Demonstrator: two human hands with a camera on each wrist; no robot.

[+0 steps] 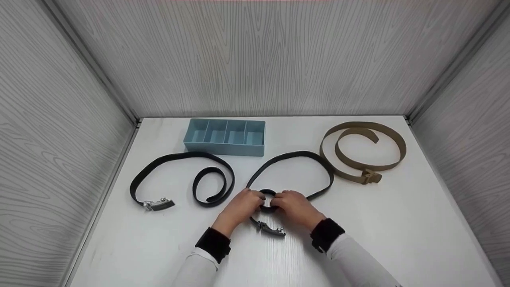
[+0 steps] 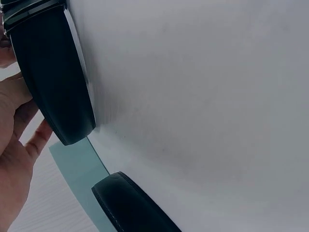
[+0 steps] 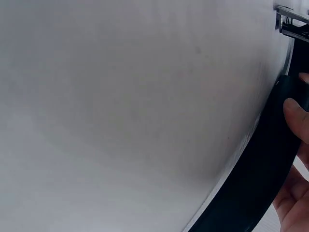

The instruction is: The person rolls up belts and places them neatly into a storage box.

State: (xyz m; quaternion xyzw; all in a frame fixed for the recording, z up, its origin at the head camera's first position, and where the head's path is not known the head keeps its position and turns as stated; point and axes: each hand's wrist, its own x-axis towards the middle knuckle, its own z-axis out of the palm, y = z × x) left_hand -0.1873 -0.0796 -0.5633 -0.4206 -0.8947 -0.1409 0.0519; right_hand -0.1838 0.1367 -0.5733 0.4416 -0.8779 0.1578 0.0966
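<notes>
A black belt (image 1: pixel 297 154) stands on its edge in the middle of the white table, its inner end wound into a small ring. My left hand (image 1: pixel 248 202) grips that ring from the left, fingertips at its side. Opposite it, my right hand (image 1: pixel 294 204) holds the ring's right side. The belt's metal buckle (image 1: pixel 272 230) lies just in front, below both hands. In the left wrist view the strap (image 2: pixel 53 77) passes by the fingers. The right wrist view shows the thumb (image 3: pixel 295 116) pressed against the strap, partly out of frame.
Left of my hands stands another black belt (image 1: pixel 171 157), loosely coiled with a silver buckle (image 1: pixel 159 205). A tan belt (image 1: pixel 392 137) curls at the back right, close beside the middle belt's loop. A blue divided tray (image 1: pixel 225 149) sits at the back. Grey wood-grain panels (image 1: pixel 271 59) enclose the table.
</notes>
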